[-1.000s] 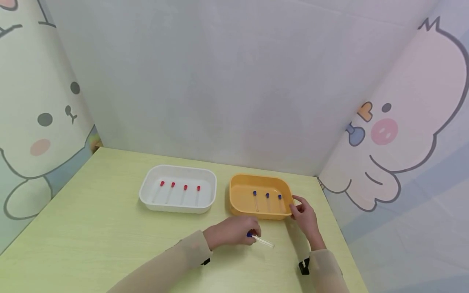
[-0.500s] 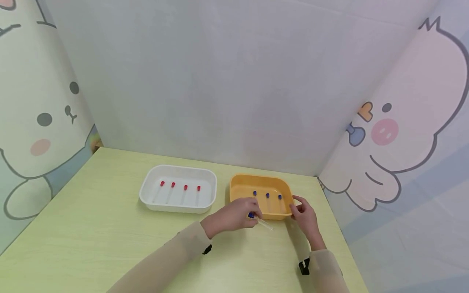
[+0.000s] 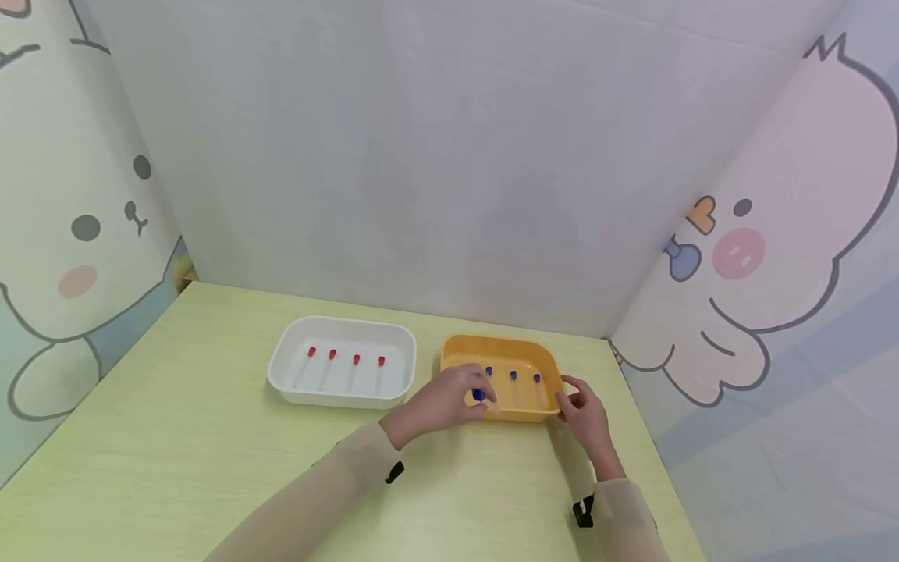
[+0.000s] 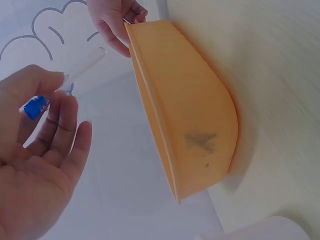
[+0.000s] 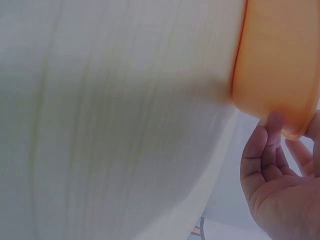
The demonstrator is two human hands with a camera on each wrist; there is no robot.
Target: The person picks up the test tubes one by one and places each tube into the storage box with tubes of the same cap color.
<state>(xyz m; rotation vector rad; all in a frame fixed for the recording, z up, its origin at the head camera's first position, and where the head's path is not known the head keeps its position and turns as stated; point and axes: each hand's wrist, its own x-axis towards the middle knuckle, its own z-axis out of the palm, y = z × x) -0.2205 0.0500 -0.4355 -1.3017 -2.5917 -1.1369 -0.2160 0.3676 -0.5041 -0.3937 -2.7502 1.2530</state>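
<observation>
My left hand (image 3: 449,396) pinches a clear test tube (image 4: 86,67) with a blue cap between thumb and fingers, over the left front part of the orange tray (image 3: 544,361). In the left wrist view the tube points away from the palm, above the tray's rim. Inside that tray lie three blue-capped test tubes (image 3: 513,376), side by side, caps toward the back. My right hand (image 3: 588,421) grips the tray's right front corner, thumb and fingers at its rim; the right wrist view shows the fingertips against the outer wall.
To the left stands a white tray (image 3: 342,400) with several red-capped test tubes (image 3: 356,361) lying in a row. Both trays rest on a pale yellow-green table (image 3: 175,421). A grey curtain (image 3: 421,172) hangs behind, with cartoon-printed sheets (image 3: 794,312) at the sides.
My left hand has moved from the table in front of the orange tray, up and away from me, to over the tray with the tube. The right hand keeps its grip in place.
</observation>
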